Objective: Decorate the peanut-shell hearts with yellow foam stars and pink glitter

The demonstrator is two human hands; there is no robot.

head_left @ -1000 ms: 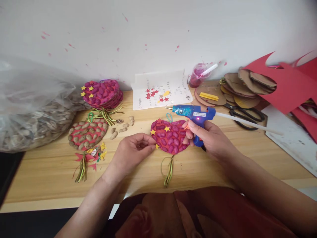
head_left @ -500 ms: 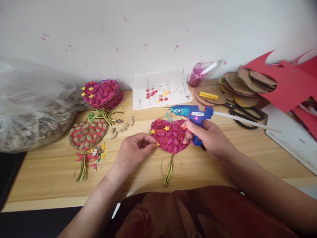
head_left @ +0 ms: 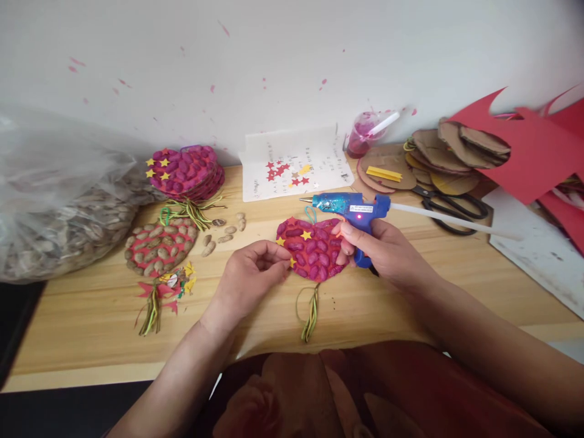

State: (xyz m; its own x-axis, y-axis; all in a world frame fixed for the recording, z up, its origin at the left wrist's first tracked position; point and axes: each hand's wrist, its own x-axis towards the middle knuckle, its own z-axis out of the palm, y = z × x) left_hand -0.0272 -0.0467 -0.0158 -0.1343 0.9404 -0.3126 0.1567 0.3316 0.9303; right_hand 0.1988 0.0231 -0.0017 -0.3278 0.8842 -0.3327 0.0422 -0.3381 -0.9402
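Observation:
My right hand [head_left: 381, 246] is wrapped round the handle of a blue glue gun [head_left: 349, 207], its nozzle pointing left and a red light lit on its side. A long white glue stick [head_left: 451, 220] trails from its back. Under the gun lies a heart-shaped plaque [head_left: 314, 252] covered in magenta-painted peanuts, with a green yarn tassel [head_left: 310, 316] below. Two yellow stars are on the plaque's upper left. My left hand [head_left: 258, 271] pinches another small yellow star [head_left: 292, 261] at the plaque's left edge.
A stack of magenta peanut plaques [head_left: 187, 170] and a plastic bag of peanuts [head_left: 68, 219] stand left, behind an unpainted peanut plaque [head_left: 162, 246]. Paper with small stars [head_left: 296, 146], a cup of magenta paint [head_left: 365, 134], black scissors [head_left: 456, 213] and cardboard pieces [head_left: 442, 149] are at the back.
The yellow star in my left fingers sits very slightly further right against the plaque. The view has shifted a little; my right hand still holds the glue gun in the same place.

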